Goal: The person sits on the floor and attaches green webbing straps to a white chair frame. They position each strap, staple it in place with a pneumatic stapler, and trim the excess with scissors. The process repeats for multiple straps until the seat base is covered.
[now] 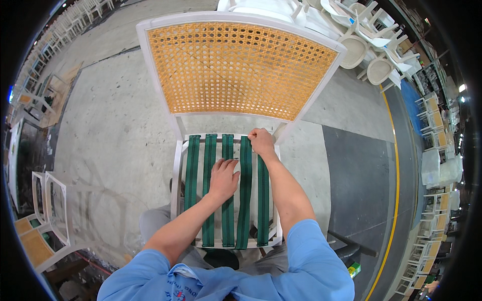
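A white chair frame [176, 178] with a woven cane back [236, 67] stands in front of me. Several green webbing straps [208, 175] run from its back seat rail to its front rail, with gaps between them. At the back rail, my right hand [261, 142] is closed, its fingertips pinching by the end of the fourth strap [245, 185] from the left. My left hand [224, 178] hovers over or rests on the third strap [227, 213]; its fingers are loosely bent and its thumb stands apart. A tiny dark thing by its fingertips is too small to name.
Another chair frame [55, 200] with cane panels lies at the left. White chairs [374, 45] are piled at the back right, and more chairs [427, 251] line the right side. A yellow line [396, 175] marks the floor. A small green box [354, 270] is at the lower right.
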### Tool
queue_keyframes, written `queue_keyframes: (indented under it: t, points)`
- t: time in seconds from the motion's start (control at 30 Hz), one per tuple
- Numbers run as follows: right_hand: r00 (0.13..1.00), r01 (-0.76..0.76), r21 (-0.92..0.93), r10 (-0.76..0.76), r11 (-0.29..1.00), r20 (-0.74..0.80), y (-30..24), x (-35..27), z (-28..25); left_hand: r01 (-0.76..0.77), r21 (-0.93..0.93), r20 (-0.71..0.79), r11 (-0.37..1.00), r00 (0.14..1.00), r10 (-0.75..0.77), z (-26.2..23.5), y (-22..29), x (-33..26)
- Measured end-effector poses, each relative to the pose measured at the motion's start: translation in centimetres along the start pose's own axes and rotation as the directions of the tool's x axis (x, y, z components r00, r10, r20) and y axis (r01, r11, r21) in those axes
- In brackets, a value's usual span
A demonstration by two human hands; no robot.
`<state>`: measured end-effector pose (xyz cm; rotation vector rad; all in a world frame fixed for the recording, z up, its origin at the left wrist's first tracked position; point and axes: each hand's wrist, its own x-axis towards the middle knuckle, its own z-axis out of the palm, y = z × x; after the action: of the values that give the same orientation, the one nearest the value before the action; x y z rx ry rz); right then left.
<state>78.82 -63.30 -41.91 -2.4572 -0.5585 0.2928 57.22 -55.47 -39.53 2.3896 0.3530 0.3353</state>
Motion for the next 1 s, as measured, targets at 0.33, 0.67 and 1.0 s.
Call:
queue_keyframes:
  t: [0.33, 0.67, 1.0]
  points:
    - [0.997, -0.07, 0.035, 0.069, 0.997, 0.015, -1.9, 0.0, 0.7, -0.099, 0.305, 0.091, 0.947, 0.993, 0.074, 3.6, -2.0, 6.8]
    - [0.987, -0.159, 0.687, 0.118, 0.709, 0.107, 4.3, -9.7, -7.7, -0.087, 0.32, 0.122, 0.944, 0.991, 0.05, 4.8, -1.8, 7.1]
    - [0.448, -0.894, -0.226, 0.746, 0.387, -0.492, 17.0, -59.1, -22.5, -0.094, 0.295, 0.114, 0.951, 0.992, 0.063, 5.0, -1.1, 6.9]
